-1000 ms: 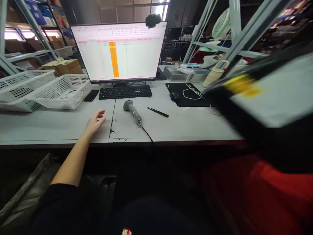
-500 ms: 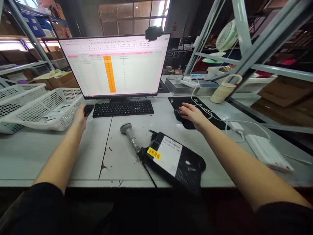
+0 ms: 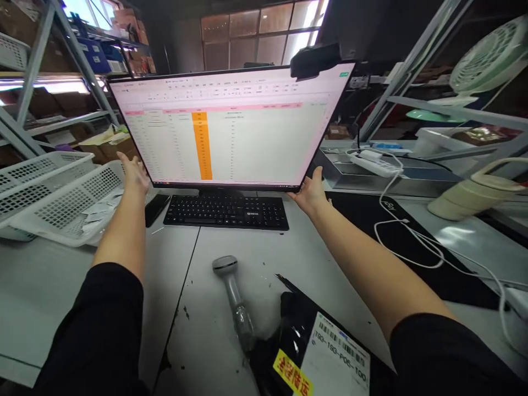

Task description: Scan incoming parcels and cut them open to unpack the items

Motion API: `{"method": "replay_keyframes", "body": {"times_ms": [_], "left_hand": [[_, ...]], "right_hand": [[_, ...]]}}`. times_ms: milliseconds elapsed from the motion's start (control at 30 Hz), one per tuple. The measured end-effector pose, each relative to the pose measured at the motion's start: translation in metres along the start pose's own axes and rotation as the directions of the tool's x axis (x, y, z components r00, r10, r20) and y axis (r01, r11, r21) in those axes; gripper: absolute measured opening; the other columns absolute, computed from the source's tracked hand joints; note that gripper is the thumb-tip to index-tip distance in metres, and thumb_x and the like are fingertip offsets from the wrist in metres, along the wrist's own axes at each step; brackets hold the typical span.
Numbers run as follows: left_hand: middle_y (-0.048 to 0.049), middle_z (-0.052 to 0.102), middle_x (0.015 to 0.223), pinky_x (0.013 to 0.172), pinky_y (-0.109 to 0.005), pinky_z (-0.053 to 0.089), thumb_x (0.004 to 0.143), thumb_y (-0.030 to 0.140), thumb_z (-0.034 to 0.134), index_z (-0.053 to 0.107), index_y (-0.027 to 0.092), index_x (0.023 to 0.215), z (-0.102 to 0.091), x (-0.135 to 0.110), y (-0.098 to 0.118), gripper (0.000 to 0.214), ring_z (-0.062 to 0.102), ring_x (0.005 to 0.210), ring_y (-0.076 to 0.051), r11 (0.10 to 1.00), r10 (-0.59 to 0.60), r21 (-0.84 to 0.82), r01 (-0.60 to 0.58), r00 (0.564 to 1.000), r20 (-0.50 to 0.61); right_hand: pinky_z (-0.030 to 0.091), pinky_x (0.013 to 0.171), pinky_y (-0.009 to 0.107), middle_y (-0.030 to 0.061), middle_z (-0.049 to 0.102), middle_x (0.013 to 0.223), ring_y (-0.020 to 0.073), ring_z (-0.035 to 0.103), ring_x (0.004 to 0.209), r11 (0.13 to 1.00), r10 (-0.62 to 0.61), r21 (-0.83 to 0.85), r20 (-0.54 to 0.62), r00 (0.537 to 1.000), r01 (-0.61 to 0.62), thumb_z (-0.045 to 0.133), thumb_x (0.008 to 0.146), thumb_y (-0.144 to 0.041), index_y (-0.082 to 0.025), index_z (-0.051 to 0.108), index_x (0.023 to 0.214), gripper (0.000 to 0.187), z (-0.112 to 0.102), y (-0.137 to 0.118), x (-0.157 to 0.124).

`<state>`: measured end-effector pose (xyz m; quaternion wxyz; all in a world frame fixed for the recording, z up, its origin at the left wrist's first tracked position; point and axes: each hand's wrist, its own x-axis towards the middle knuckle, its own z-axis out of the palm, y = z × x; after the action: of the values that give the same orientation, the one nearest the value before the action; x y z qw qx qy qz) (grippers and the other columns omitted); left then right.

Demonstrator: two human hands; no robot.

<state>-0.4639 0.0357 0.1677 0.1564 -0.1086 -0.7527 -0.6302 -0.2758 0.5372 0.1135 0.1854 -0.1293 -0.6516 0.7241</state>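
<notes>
A wide monitor [image 3: 256, 143] showing a spreadsheet stands at the back of the desk. My left hand [image 3: 136, 176] grips its lower left edge, some fingers partly hidden by the frame. On the lower right corner is my right hand [image 3: 309, 193], thumb up along the side and fingers at the bottom edge. Below the screen lies a black keyboard [image 3: 226, 212], with a dark phone [image 3: 157, 209] just left of it. A grey barcode scanner [image 3: 233, 291] rests on the desk, its handle end meeting a black plastic parcel [image 3: 301, 313] with a white label and yellow sticker.
White perforated baskets [image 3: 61, 214] with paper slips stand at the left. To the right are a black mouse pad [image 3: 466, 280] crossed by white cables [image 3: 429, 242], a metal box [image 3: 350, 179], a cream tumbler [image 3: 470, 195] and a green-white fan [image 3: 490, 55]. Metal shelf posts rise on both sides.
My left hand has let go of the phone, which now lies beside the keyboard. My right hand has left the mouse for the monitor's right corner. The view has moved closer to the screen.
</notes>
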Motion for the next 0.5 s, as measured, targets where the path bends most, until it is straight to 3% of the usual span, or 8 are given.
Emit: {"method": "replay_keyframes", "body": {"times_ms": [100, 167, 267, 433, 500], "left_hand": [[-0.0179, 0.038, 0.162, 0.119, -0.045, 0.041, 0.079, 0.081, -0.028, 0.027, 0.005, 0.153, 0.016, -0.004, 0.010, 0.119, 0.045, 0.142, -0.023, 0.982, -0.141, -0.122, 0.145, 0.989, 0.041], [-0.0178, 0.039, 0.162, 0.120, -0.046, 0.041, 0.076, 0.088, -0.022, 0.030, 0.006, 0.152, 0.025, -0.010, 0.017, 0.123, 0.045, 0.142, -0.025, 0.975, -0.170, -0.133, 0.175, 0.984, 0.052], [-0.0164, 0.051, 0.154, 0.120, -0.048, 0.042, 0.073, 0.094, -0.015, 0.040, 0.008, 0.148, 0.042, -0.022, 0.026, 0.126, 0.050, 0.138, -0.028, 0.979, -0.140, -0.132, 0.152, 0.985, 0.098], [-0.0119, 0.063, 0.142, 0.119, -0.049, 0.043, 0.087, 0.089, 0.000, 0.053, 0.013, 0.138, 0.084, -0.042, 0.038, 0.105, 0.058, 0.131, -0.028, 0.975, -0.075, -0.184, 0.120, 0.969, 0.236], [-0.0120, 0.064, 0.140, 0.119, -0.050, 0.043, 0.088, 0.089, 0.001, 0.053, 0.013, 0.138, 0.100, -0.047, 0.041, 0.104, 0.059, 0.131, -0.028, 0.988, 0.028, -0.153, 0.010, 0.969, 0.246]], "right_hand": [[0.055, 0.099, 0.061, 0.0162, 0.066, 0.130, 0.0359, 0.062, 0.122, 0.999, 0.003, 0.044, -0.045, 0.999, -0.001, 0.008, 0.083, -0.095, -0.027, 0.057, 0.134, 0.098, -0.005, -0.001, 0.001], [0.055, 0.098, 0.062, 0.0164, 0.068, 0.125, 0.0369, 0.062, 0.122, 0.999, 0.018, 0.036, -0.052, 0.998, -0.016, 0.010, 0.081, -0.097, -0.026, 0.058, 0.133, 0.100, -0.018, -0.005, -0.002], [0.055, 0.098, 0.063, 0.0153, 0.070, 0.121, 0.0374, 0.062, 0.123, 1.000, 0.018, -0.017, -0.057, 0.998, -0.019, 0.007, 0.078, -0.099, -0.027, 0.058, 0.134, 0.104, -0.045, -0.014, -0.013], [0.055, 0.101, 0.059, 0.0147, 0.070, 0.124, 0.0360, 0.062, 0.126, 1.000, 0.015, 0.021, -0.132, 0.991, -0.012, 0.010, 0.085, -0.093, -0.026, 0.061, 0.131, 0.097, -0.093, -0.029, -0.037], [0.055, 0.101, 0.056, 0.0141, 0.070, 0.127, 0.0346, 0.062, 0.125, 0.999, 0.035, 0.040, -0.154, 0.987, -0.030, 0.011, 0.088, -0.090, -0.026, 0.061, 0.131, 0.093, -0.108, -0.033, -0.042]]}}
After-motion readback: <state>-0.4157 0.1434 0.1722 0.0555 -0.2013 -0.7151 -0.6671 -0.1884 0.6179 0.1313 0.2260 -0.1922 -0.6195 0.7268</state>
